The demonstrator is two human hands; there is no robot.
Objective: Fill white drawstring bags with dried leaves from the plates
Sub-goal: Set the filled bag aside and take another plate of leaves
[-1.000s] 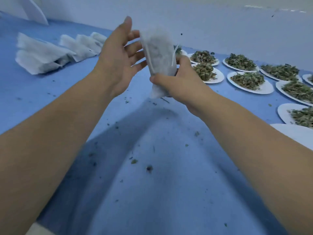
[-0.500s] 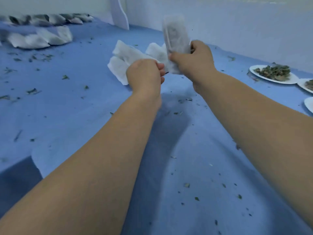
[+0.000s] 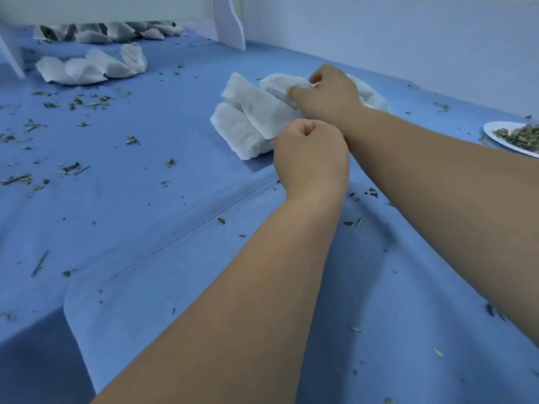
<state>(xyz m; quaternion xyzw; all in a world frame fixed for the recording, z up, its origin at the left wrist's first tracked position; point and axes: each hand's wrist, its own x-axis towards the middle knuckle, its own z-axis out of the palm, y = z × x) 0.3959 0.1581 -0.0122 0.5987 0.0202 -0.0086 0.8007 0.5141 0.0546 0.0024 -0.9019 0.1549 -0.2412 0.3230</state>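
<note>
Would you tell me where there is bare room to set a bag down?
Free: the blue cloth between the left hand and the scattered dried leaf bits. Crowded: the white fabric bags the right hand grips, and the white plate corner.

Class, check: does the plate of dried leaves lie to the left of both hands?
No: the plate lies at the far right edge, to the right of the left hand and the right hand.

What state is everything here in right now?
Pile: white bags, heaped.
Right hand: gripping its top bag.
Left hand: clenched fist, nothing seen inside.
Plate: holds dried leaves.
Far bags: stuffed, in a row.
Left bags: heaped, fill unclear.
Cloth: strewn with leaf bits.
</note>
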